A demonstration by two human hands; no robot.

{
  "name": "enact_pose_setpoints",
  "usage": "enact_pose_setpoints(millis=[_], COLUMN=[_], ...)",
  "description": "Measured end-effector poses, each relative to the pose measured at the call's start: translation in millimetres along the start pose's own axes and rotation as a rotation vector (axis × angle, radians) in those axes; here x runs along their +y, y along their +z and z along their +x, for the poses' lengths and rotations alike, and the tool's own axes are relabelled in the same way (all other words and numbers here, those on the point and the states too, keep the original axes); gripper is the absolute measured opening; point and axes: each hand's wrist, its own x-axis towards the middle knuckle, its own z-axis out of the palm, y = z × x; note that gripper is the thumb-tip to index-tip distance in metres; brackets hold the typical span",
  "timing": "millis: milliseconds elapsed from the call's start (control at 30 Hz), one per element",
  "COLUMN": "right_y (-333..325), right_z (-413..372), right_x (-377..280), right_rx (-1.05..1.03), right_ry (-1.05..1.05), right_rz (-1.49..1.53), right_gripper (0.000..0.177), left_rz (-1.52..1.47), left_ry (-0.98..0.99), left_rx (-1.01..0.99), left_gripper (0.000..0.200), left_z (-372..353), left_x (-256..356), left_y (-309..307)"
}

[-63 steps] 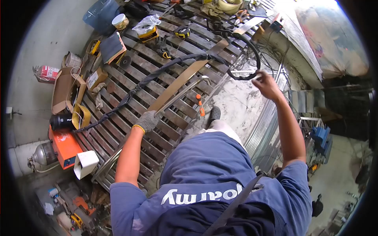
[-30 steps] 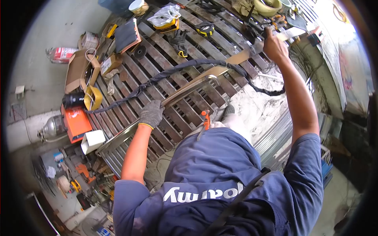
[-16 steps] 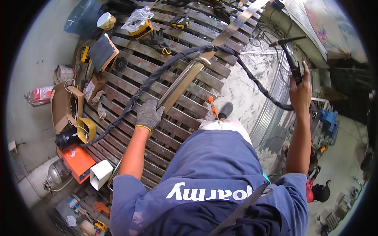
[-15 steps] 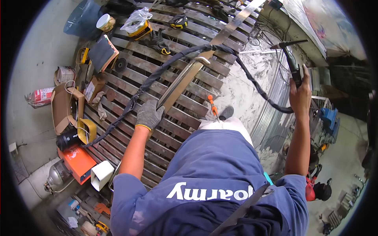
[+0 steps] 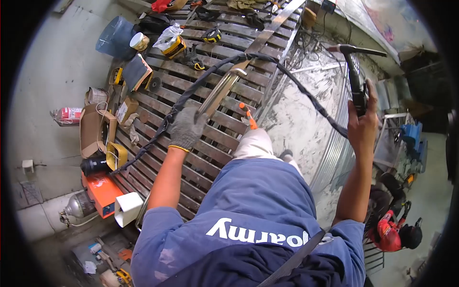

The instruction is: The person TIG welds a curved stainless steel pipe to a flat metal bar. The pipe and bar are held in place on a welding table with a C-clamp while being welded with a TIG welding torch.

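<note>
In the head view, the gloved left hand [image 5: 186, 129] lies over the middle of the slatted rack [image 5: 158, 103], its fingers curled shut around the near end of a flat metal bar [image 5: 221, 91] that slopes away across the slats. The bare right hand [image 5: 362, 126] is raised well off the rack's right edge, fingers wrapped tight around the handle of a welding torch [image 5: 355, 79], nozzle pointing up. A black hose [image 5: 306, 98] sags from the torch, crosses the rack and runs to the orange welder [image 5: 101, 186] at the rack's near left corner. An orange-handled tool [image 5: 247, 115] sits at the rack's near edge, just beside the bar.
</note>
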Motion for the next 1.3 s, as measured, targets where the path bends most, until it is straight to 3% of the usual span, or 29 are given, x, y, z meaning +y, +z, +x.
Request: enact_pose_setpoints(millis=[67,133,167,200,300,400,533,567,667,700,800,933,1067,1167,1200,1300], right_y=[13.3,38.1,48.9,63.9,107.7,153.7,199.4,208.6,225.6,225.8,226.1,233.1,241.2,239.7,238.3,235.4], right_z=[-13.3,-21.1,-26.8,-30.8,-41.1,-52.6,-66.5,-68.6,-72.0,-66.1,-61.8,-53.0,-48.2,-41.3,-38.8,-40.7], right_x=[-15.1,-24.2,-30.8,-40.1,-64.7,-73.2,-77.7,-75.0,-67.8,-70.1,-68.8,-69.7,-61.9,-58.5,-57.9,-52.5], right_rx=[-0.087,-0.063,-0.145,-0.131,-0.129,-0.111,-0.149,-0.163,-0.195,-0.19,-0.277,-0.322,-0.28,-0.267,-0.268,-0.348], right_ry=[0.166,0.021,0.127,0.08,-0.001,-0.079,-0.077,-0.087,0.052,0.045,0.236,0.248,0.174,0.12,0.103,0.233], right_rz=[0.084,0.124,0.141,0.191,0.222,0.152,0.118,0.113,0.168,0.147,0.268,0.323,0.317,0.29,0.277,0.327], right_gripper=[0.08,0.082,0.084,0.083,0.075,0.074,0.073,0.072,0.072,0.071,0.071,0.069,0.068,0.068,0.068,0.068], left_rz=[-0.293,-0.665,-0.986,-1.307,-1.06,-1.116,-0.998,-0.88,-1.015,-1.035,-1.09,-1.152,-1.246,-1.348,-1.39,-1.318], left_ry=[0.052,-0.025,-0.054,-0.086,0.239,0.146,0.463,0.514,0.442,0.467,0.245,0.208,0.067,0.025,0.012,0.222], left_rx=[-0.071,-0.277,-0.375,-0.477,-0.506,-0.752,-0.631,-0.738,-0.786,-0.718,-0.72,-0.819,-1.038,-0.962,-0.929,-0.851], left_gripper=[0.04,0.041,0.042,0.043,0.043,0.041,0.04,0.036,0.037,0.039,0.039,0.043,0.042,0.042,0.042,0.043], left_z=[12.8,31.3,40.7,53.7,100.9,137.5,163.2,173.5,175.7,173.8,163.1,168.0,179.1,165.1,163.1,166.6], left_x=[16.0,38.2,50.8,61.3,71.0,67.6,78.5,79.5,77.0,74.3,70.5,71.5,77.8,78.3,79.5,80.6], left_y=[2.7,3.8,7.2,12.4,37.7,59.6,70.6,69.9,97.7,107.4,125.6,141.5,125.8,141.2,143.0,144.4])
